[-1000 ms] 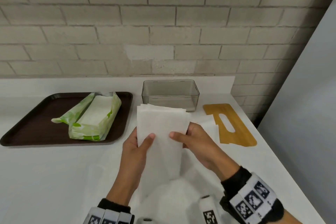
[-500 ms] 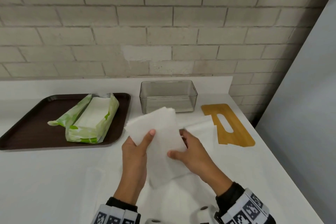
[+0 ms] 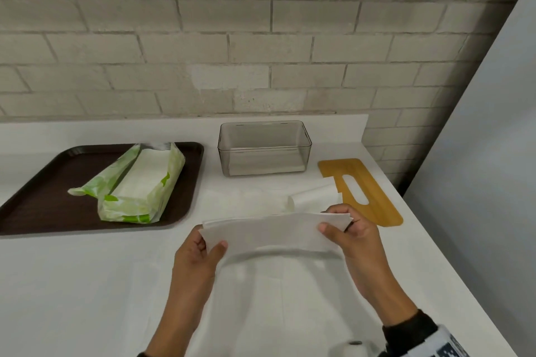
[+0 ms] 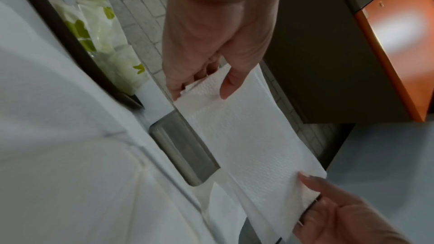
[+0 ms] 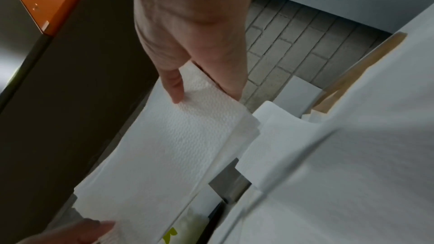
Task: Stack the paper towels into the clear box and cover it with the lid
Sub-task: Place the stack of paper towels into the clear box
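— Between the two hands, what is being held?

— A stack of paper towels [image 3: 272, 233], stretched crosswise above the counter [image 3: 72, 284]. The left hand [image 3: 197, 258] pinches its left end, thumb on the near face and fingers behind. The right hand [image 3: 352, 236] pinches the right end the same way, thumb in front. The wrist views show the sheets' embossed texture and their layered edges fanning slightly at the right hand's end.

— And the clear box?

— The clear box [image 3: 264, 148] stands beyond the hands, near the brick wall [image 3: 261, 38], apart from the stack. Its top is uncovered, and something pale seems to lie on its floor; whether that is a towel cannot be told.

— Where is the lid?

— The wooden lid [image 3: 374, 200] lies flat on the counter just beyond the right hand and to the right of the box. It has a slot cut in it. A few loose paper towels [image 3: 314, 198] lie between the right hand and the box, one corner overlapping the lid's left edge.

— Anything off to the left hand's side?

— A dark brown tray [image 3: 43, 200] sits beyond and left of the left hand. On it lies an opened green-and-white package [image 3: 139, 185] with white sheets showing inside. More white paper lies on the counter under both forearms.
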### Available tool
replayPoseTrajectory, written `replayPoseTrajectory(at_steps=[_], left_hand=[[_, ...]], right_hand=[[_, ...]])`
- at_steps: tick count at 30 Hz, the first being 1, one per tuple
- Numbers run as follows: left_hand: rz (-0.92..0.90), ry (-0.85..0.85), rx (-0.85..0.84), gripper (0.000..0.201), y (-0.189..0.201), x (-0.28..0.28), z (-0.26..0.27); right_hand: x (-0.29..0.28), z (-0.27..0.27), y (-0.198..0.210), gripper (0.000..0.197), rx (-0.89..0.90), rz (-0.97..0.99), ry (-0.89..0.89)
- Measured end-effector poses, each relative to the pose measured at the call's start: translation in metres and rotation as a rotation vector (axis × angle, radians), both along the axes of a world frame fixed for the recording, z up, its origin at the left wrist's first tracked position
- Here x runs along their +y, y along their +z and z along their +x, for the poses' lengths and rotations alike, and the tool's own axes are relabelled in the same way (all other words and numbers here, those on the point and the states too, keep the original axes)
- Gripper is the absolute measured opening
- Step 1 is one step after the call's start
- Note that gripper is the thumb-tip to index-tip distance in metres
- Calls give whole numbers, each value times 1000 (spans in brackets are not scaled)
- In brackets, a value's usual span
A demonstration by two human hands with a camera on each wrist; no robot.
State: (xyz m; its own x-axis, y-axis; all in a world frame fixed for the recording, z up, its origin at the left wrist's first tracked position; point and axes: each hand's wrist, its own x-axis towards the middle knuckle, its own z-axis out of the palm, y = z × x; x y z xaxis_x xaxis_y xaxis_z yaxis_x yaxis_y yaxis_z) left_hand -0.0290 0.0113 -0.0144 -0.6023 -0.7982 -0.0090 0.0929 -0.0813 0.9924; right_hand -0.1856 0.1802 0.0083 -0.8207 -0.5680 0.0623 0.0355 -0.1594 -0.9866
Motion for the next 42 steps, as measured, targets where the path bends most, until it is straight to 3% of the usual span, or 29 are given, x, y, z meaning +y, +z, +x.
replayPoseTrajectory(at_steps=[7,13,16,19,23,25,27,29,30,34,36,39,40,42], left_hand=[[12,51,-139,38,-23,1,-6],[15,69,-114,32,-12,4,-6],[22,63,-130,37,-11,4,-5],[35,55,-152,29,-16,3,-4],[27,19,-200,23,-13,-5,3],[-42,-118,-303,29,-14,-14,12],[-162,-430,-470,25,-6,-18,20],[-242,-690,-588,30,5,-12,20],[-246,-709,-574,32,10,-6,15],[-123,-489,-397,24,27,21,-6],[-46,-382,-350,22,24,25,-9],[73,-269,-305,24,15,20,-6],[107,-241,-293,26,12,17,-5],[154,-198,-276,28,8,13,-5]], right_hand=[[-4,4,-29,37,-112,203,36],[-2,3,-27,21,-47,255,-14],[1,2,-32,33,-45,333,33],[3,3,-37,45,-38,465,119],[6,-5,-25,32,-19,445,75],[6,-11,-5,22,25,366,56],[4,-18,18,16,106,287,86],[-4,-20,38,17,199,246,192],[-9,-19,46,19,246,253,259],[-35,-14,61,21,372,363,425],[-41,-32,62,18,334,338,298],[-38,-80,59,5,275,416,-61],[-36,-94,55,16,275,523,-119],[-38,-109,44,46,200,784,-64]])
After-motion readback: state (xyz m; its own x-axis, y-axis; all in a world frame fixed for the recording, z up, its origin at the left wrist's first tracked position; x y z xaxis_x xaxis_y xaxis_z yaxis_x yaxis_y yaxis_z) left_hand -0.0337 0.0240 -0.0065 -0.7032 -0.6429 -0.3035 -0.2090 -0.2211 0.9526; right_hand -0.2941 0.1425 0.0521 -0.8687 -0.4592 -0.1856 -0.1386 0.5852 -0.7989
